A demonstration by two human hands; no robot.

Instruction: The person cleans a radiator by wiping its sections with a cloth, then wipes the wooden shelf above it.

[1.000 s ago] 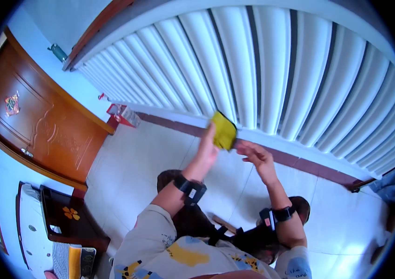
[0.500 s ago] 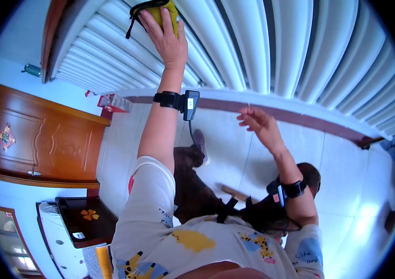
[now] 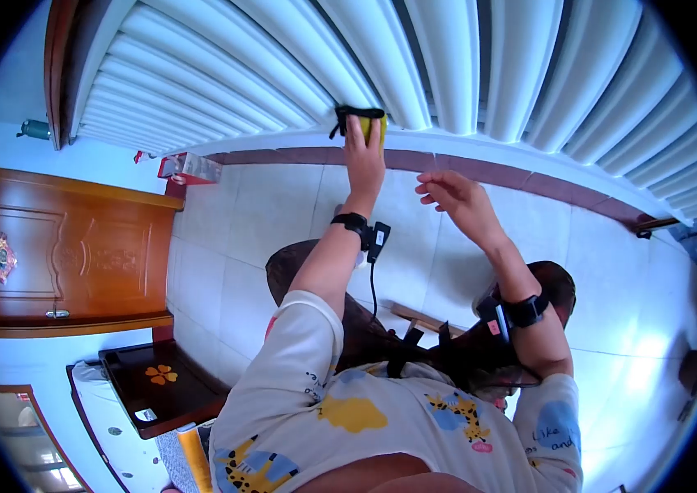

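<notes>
My left hand (image 3: 365, 160) presses a yellow-green cloth (image 3: 374, 131) with a black edge against the lower end of a white radiator (image 3: 414, 74). Its fingers lie over the cloth, close to where the slanting tubes meet the bottom rail. My right hand (image 3: 457, 200) hangs in the air below the radiator, apart from it, fingers loosely bent and apart. I see nothing held in it. Both forearms wear black straps with small devices.
A brown wooden door (image 3: 69, 251) stands at the left. Near it are a dark table (image 3: 151, 382) with an orange flower mark and a red-and-white box (image 3: 192, 168) by the wall. Pale floor tiles (image 3: 266, 201) spread below the radiator, and a wooden bar (image 3: 422, 319) shows between my legs.
My left hand has brought the cloth down along the radiator and to the right, from high on the tubes to the bottom rail. My right hand has barely moved.
</notes>
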